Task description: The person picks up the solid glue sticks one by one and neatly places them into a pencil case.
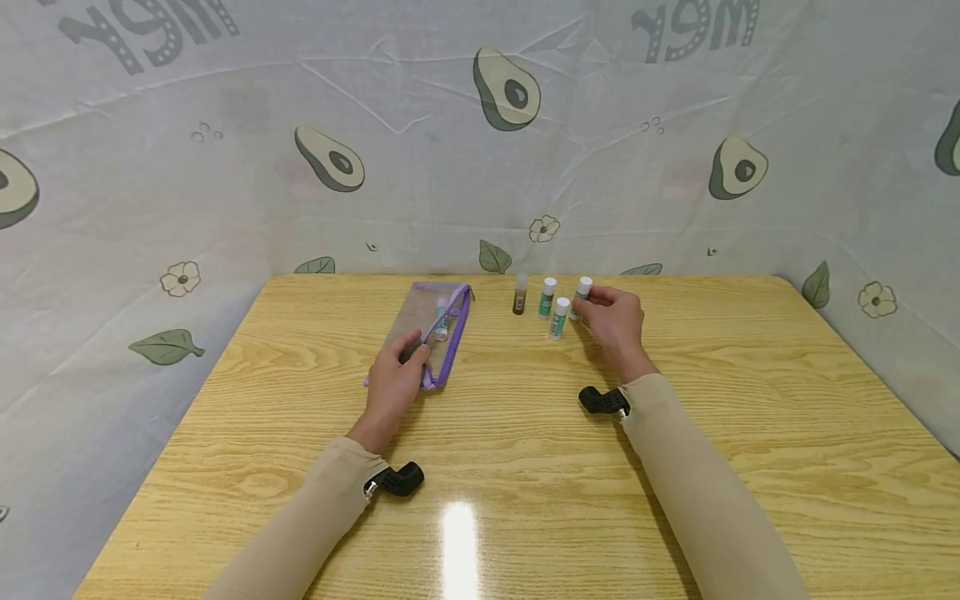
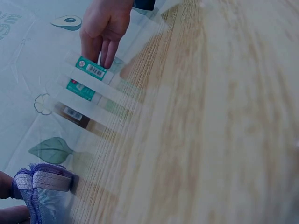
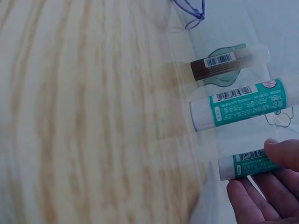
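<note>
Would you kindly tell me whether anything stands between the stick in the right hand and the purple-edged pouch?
Yes: the front stick, the rear stick and the brown tube stand upright between the held stick and the pouch.

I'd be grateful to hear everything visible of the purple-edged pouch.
The pouch is see-through, perhaps mesh, with purple edging. It rests slanted on the wooden table, left of the standing tubes. Its mouth looks parted where the left hand pinches the edge; a glue stick shows, apparently inside.
</note>
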A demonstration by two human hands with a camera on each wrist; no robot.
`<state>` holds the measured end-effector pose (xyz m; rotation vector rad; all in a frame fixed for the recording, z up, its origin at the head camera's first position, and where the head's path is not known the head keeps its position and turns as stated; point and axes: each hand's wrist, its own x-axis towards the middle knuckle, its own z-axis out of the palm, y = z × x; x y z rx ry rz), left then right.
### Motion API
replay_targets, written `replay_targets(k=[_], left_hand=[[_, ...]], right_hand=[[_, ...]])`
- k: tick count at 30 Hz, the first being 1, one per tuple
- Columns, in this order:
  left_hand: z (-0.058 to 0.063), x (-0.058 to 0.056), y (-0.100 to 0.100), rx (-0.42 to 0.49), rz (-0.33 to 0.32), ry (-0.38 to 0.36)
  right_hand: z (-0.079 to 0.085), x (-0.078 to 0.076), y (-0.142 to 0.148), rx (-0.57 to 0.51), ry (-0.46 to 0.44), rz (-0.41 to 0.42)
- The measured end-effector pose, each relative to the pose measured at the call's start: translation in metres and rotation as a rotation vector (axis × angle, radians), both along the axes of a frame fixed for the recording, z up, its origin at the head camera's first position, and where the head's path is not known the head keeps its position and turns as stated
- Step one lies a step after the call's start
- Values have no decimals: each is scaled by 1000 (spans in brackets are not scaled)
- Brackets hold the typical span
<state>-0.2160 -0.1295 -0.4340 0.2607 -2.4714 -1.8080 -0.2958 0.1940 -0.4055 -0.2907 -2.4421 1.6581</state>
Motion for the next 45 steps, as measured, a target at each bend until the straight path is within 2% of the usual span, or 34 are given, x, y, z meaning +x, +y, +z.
replay_targets(k=[15,29,45], left_hand=[[0,1,-1,0,0,3],[-1,0,-1,-6,3,5],[-2,-1,0,12,9,8]], right_hand=[[17,0,-3,2,55,-14],[32,-1,-7,-58,84,-6],[53,0,-17,-62,141,-16]])
